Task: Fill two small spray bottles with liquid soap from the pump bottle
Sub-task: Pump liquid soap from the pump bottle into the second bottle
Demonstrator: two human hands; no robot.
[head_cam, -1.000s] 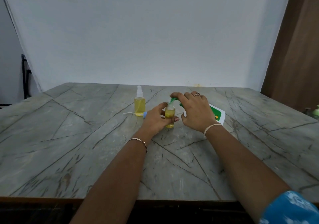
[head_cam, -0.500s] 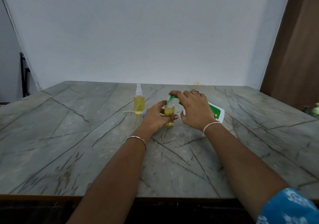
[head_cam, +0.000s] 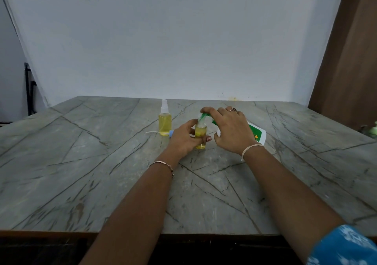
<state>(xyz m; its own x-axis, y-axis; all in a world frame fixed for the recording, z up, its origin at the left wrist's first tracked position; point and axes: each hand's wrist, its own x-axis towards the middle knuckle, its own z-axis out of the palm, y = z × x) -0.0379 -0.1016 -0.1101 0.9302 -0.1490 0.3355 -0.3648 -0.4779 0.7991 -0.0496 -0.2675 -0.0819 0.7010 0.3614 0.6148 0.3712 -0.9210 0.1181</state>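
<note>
Marble table (head_cam: 102, 183) nearest you is carrying nothing but your two forearms, which are reaching in from its near edge toward the middle. Your left hand (head_cam: 182, 137) is wrapping its thumb and fingers shut around the small open bottle (head_cam: 200, 136), which is standing upright near the table's centre; you are likely pinning it so it is not tipping while soap goes in. It is showing yellow liquid up most of its height, so I judge this fill is nearly done. Your right hand (head_cam: 230, 131) is curling over the white pump bottle (head_cam: 256, 135), tilting it so the green spout (head_cam: 203, 117) is meeting the small bottle's mouth, with a fingertip resting on top of the pump head. Whether soap is flowing you cannot tell from here.

Just beyond your left hand, the removed spray cap (head_cam: 171, 133) with its white dip tube is lying on the marble, touching or just beside the capped spray bottle (head_cam: 164, 121), already full and upright. Both are sitting clear of your hands, so nothing is blocking the pour.
</note>
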